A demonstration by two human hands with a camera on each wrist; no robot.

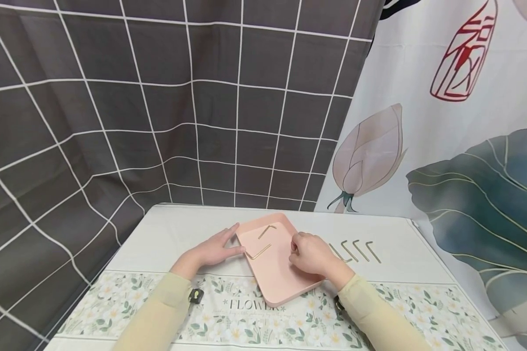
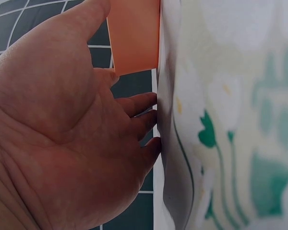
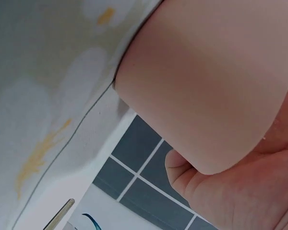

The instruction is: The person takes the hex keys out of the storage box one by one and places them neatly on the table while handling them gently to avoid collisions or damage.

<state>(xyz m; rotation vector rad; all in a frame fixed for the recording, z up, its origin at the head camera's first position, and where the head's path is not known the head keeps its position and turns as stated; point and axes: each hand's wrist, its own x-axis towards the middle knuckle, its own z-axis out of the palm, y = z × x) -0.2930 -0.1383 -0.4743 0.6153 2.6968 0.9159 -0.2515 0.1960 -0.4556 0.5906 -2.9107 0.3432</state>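
A shallow pink tray (image 1: 277, 273) lies at a slant on the table, with two brass-coloured L-shaped hex keys (image 1: 267, 231) inside. My left hand (image 1: 215, 248) is at the tray's left side, its thumb touching the rim and its fingers extended; the left wrist view shows the palm beside the tray wall (image 2: 134, 36). Over the tray's right side is my right hand (image 1: 312, 254), fingers curled. Whatever may be between those fingers is hidden. In the right wrist view the tray's outer wall (image 3: 206, 86) covers part of that hand.
Several more hex keys (image 1: 359, 250) lie in a row on the white table (image 1: 193, 222), right of the tray. A flower-print band (image 1: 127, 302) crosses the tablecloth's front. A dark gridded curtain (image 1: 219, 107) and a printed white cloth (image 1: 404, 73) hang behind.
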